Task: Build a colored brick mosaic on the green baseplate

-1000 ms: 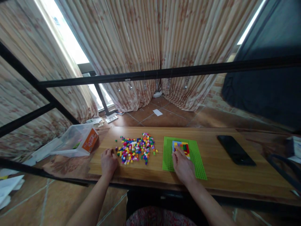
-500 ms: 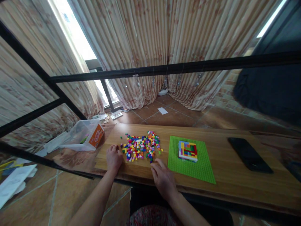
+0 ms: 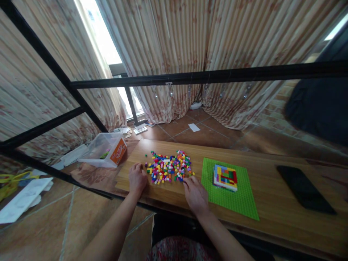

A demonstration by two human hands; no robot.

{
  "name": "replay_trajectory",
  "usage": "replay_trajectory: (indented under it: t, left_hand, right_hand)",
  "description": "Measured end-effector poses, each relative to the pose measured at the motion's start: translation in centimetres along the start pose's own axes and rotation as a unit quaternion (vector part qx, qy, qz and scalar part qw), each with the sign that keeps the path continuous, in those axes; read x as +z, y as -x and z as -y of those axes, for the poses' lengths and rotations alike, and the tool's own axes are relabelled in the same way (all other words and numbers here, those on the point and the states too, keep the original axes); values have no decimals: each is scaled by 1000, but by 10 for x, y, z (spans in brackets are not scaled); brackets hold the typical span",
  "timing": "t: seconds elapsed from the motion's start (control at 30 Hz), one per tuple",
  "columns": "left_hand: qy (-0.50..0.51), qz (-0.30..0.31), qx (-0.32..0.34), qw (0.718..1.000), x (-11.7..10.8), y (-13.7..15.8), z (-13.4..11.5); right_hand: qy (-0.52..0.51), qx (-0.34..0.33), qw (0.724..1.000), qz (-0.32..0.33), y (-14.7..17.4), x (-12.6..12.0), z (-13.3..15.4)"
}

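On the wooden table (image 3: 163, 193), my left hand (image 3: 137, 178) beside loose bricks (image 3: 168, 167), my right hand (image 3: 196, 194) at their near edge, I cannot tell if either grips one, brick build (image 3: 225, 177) on green baseplate (image 3: 244, 200) rightward, black phone (image 3: 306, 189) past it, plastic box (image 3: 108, 160) leftward.

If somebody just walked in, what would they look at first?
Probably the colorful pile of little bricks, spread on the wooden table beside the left hand. Next, perhaps, the bright green baseplate to the pile's right, with a small multicolored brick build on it. The right hand is at the pile's near edge.
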State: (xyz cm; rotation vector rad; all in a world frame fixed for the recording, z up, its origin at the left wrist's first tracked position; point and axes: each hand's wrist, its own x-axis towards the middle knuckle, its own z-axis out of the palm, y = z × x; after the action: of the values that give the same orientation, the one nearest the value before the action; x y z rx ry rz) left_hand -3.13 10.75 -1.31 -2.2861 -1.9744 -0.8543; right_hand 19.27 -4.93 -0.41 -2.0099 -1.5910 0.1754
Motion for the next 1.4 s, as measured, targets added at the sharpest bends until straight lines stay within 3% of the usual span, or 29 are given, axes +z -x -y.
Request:
replay_trajectory:
  t: [0.33,0.57,0.73,0.97,1.13,1.27,1.4]
  left_hand:
    - [7,-9,-4,1000,-1,2,-2]
    - [18,-5,-18,1000,0,5,-5]
    - [19,5,-26,999,-3,5,-7]
    - [21,1,-12,1000,-1,2,-3]
    - [10,-2,3,1000,2,-1,2]
    - [-4,-3,13,1000,2,-2,5]
    - [-11,0,21,1000,0,-3,5]
  right_hand:
    - [30,-118,992,43,-37,12,39]
    - [59,-75,995,36,-56,9,22]
    - [59,-113,991,31,-93,14,38]
    - [64,-74,993,74,-122,24,51]
    - [55,-66,993,77,-116,14,51]
    - [25,-64,995,76,-89,-4,49]
    - [-165,-19,985,42,-42,-22,33]
